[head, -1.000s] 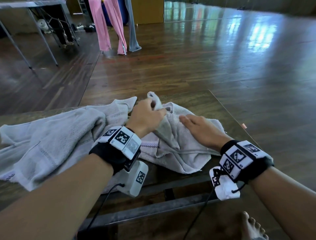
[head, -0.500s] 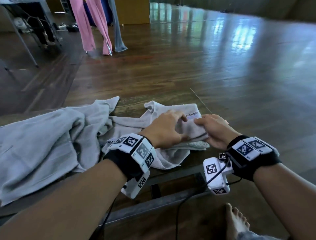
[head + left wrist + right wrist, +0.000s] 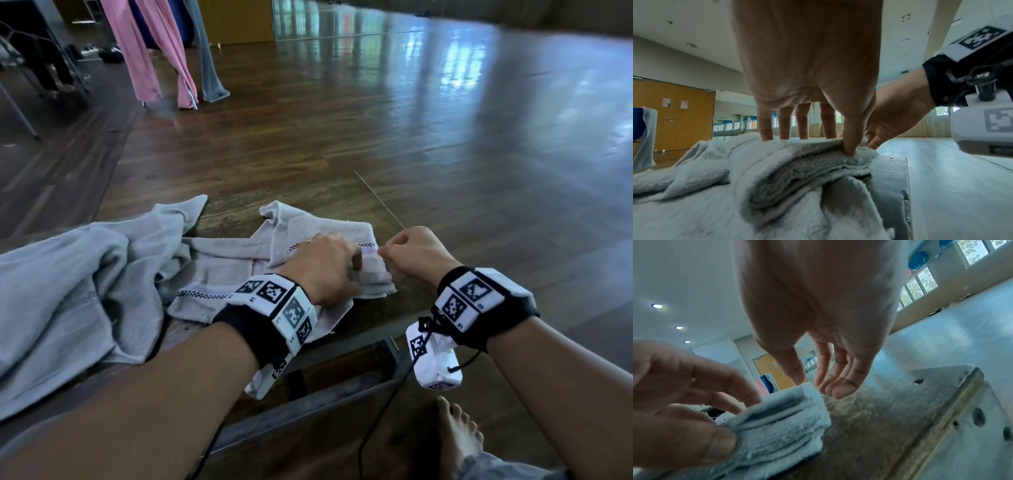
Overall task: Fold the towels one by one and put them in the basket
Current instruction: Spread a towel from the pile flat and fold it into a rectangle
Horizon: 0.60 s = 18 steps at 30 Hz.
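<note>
A small grey towel (image 3: 325, 222) with a checkered stripe lies partly folded on the wooden table (image 3: 404, 308). Its right end is a stack of several layers (image 3: 797, 170). My left hand (image 3: 342, 270) sits on that stack, fingers on top and thumb (image 3: 849, 149) against the layered edge, pinching it. My right hand (image 3: 387, 251) is curled just right of it and pinches the stack's far corner (image 3: 809, 386) between thumb and fingers. No basket is in view.
A larger crumpled grey towel (image 3: 68, 291) covers the table's left half and touches the small one. The table's right edge runs close by my right hand. Its metal frame (image 3: 308, 411) and a bare foot (image 3: 459, 435) are below. Pink cloths (image 3: 147, 51) hang far back.
My left hand carried a flap of the small towel over to the right and set it down. My right hand went from lying flat on the towel to pinching its right corner.
</note>
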Available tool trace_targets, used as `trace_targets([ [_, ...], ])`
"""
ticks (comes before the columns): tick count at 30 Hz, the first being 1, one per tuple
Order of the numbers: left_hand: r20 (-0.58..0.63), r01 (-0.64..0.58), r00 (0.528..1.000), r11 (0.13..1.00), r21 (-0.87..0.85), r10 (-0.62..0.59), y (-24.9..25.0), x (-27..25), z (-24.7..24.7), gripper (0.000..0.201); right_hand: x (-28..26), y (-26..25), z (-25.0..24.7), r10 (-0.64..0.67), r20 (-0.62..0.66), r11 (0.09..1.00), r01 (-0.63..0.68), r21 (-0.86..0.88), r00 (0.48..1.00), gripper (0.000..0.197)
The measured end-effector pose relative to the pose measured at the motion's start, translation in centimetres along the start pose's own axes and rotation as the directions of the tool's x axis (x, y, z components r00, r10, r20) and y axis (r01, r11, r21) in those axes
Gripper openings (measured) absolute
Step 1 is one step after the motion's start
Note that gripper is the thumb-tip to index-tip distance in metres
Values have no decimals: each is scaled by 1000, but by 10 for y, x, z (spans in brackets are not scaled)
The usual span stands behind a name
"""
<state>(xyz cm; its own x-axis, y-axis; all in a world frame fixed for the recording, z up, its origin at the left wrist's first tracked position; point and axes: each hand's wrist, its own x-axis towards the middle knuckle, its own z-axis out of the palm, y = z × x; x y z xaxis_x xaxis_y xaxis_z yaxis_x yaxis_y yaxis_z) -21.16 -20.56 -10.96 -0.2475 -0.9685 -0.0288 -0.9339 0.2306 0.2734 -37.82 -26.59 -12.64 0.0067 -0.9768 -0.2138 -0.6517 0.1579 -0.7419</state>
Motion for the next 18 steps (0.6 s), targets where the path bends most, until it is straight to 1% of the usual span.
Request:
trace_targets([
  [3, -53, -16, 999, 998, -67, 13, 3, 3, -1, 19, 2, 3, -1, 17, 82, 1000, -18, 6, 996, 27],
  [5, -114, -53, 993, 987, -154, 35, 4, 5, -1, 17, 2, 2, -1, 25, 102, 999, -22, -37, 994, 33],
  [8, -212, -145, 974, 927, -347, 73, 7, 5, 3, 15, 0, 0, -3, 38, 110, 997, -29, -77, 993, 51],
  [10, -201, -190, 973, 896, -402, 116, 8, 3, 5, 18, -1, -1, -4, 30, 134, 995, -17, -95, 991, 52],
  [12, -133, -181, 981, 904, -387, 140, 7, 2, 7, 18, -3, -1, -4, 15, 159, 988, 10, -152, 987, 44],
  [14, -74, -144, 989, 930, -338, 127, 3, 1, 6, 15, -2, 0, -3, 6, 134, 982, 19, -190, 991, 36],
  [16, -108, -116, 990, 961, -252, 91, -3, 2, 5, 23, -1, 2, -2, 12, 88, 977, 8, -212, 996, 33],
  [18, -173, -53, 985, 987, -154, 26, -10, 4, 4, 30, -3, 3, 0, 12, 43, 958, 1, -286, 999, 22],
])
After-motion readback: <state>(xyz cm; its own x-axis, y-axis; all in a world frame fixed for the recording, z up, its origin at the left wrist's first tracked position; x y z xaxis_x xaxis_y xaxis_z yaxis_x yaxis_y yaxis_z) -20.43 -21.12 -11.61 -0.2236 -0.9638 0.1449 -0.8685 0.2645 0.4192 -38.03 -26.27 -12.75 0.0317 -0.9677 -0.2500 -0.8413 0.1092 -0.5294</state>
